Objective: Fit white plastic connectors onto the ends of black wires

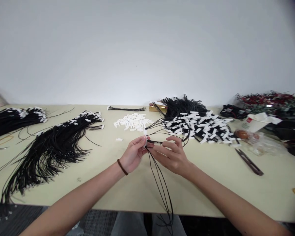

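Note:
My left hand (pixel 135 151), with a dark band at the wrist, pinches a white plastic connector (pixel 145 132) between thumb and fingers. Black wires (pixel 159 175) run from this spot; some loop to the right and others hang past the table's front edge. Close against it, on the right, my right hand (pixel 173 154) has its fingers curled and closed around the black wires beside the connector. The exact contact of its fingertips is partly hidden. Just beyond my hands lies a heap of small white connectors (pixel 132 121), with a single loose connector (pixel 119 139) nearer to me.
Bundles of black wires with white ends (pixel 61 141) lie at left. A pile of connector-ended wires (pixel 203 126) sits right of centre, beside a gold box (pixel 157 107). Further right are thread snips (pixel 249 162), a paper cup (pixel 254 122), a plastic bag (pixel 266 144) and red-black wires (pixel 270 100).

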Tool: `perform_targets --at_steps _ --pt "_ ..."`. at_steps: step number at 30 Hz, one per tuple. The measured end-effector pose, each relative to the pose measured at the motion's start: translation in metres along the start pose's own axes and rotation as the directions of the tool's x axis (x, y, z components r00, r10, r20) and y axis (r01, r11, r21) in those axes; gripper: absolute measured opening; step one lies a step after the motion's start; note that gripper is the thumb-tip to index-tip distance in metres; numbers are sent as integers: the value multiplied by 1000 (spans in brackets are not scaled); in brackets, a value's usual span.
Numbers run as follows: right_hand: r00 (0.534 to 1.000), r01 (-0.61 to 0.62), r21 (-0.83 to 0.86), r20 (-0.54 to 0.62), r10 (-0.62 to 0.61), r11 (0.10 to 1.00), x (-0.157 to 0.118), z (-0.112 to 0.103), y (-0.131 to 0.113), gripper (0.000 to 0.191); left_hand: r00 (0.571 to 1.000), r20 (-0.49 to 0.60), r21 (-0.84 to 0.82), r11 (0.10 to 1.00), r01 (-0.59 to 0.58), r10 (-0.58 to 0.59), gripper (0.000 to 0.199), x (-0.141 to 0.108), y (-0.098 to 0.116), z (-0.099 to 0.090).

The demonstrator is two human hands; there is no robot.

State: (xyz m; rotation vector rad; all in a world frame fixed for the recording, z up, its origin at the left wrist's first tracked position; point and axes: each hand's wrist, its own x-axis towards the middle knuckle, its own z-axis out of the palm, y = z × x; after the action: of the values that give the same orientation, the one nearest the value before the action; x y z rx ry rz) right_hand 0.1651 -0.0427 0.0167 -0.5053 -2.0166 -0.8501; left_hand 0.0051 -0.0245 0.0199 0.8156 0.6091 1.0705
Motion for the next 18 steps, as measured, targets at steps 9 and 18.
perform_targets --at_steps 9,18 --pt "999 -40 -12 -27 40 999 1 4 -3 20 1000 11 -30 1000 0 0 21 -1 1 0" --pt "999 -54 -7 -3 54 998 4 2 -2 18 1000 12 -25 1000 0 0 22 -2 1 3"
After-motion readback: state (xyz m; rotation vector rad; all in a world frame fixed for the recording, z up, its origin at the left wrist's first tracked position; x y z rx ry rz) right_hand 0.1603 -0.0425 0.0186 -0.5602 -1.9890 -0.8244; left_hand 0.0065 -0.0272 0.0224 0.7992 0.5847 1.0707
